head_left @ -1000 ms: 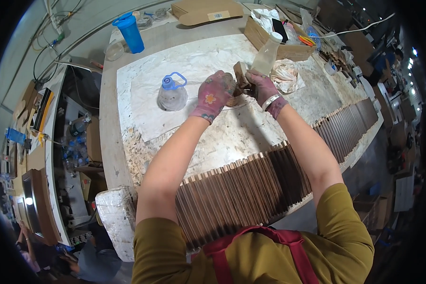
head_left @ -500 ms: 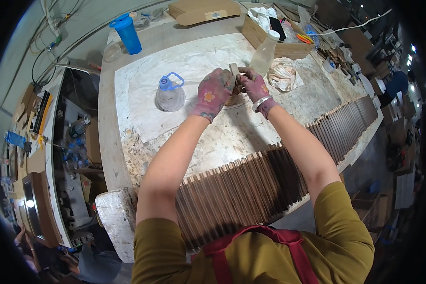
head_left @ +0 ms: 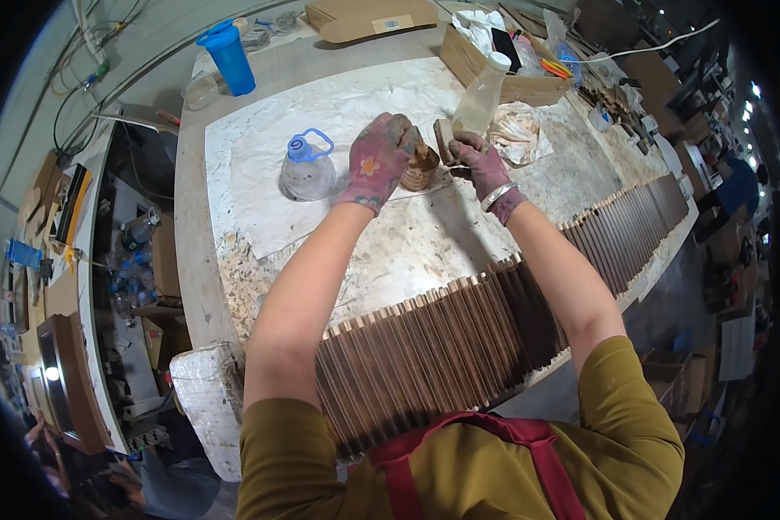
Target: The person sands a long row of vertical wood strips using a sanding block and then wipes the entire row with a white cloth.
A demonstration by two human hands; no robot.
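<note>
The right hand (head_left: 484, 172) pinches a brown block (head_left: 443, 140); whether the left hand (head_left: 378, 159), partly hiding a pot (head_left: 421, 176), grips anything is unclear.

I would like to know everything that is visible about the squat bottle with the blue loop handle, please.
The squat bottle looks like cloudy, see-through plastic, its body widening toward the base. A blue cap tops it, and a blue loop handle sticks out from the top toward the right. It stands upright on the white sheet, left of the person's left hand, with a gap between them; neither hand touches it. Whether it holds any liquid, I cannot tell.
</note>
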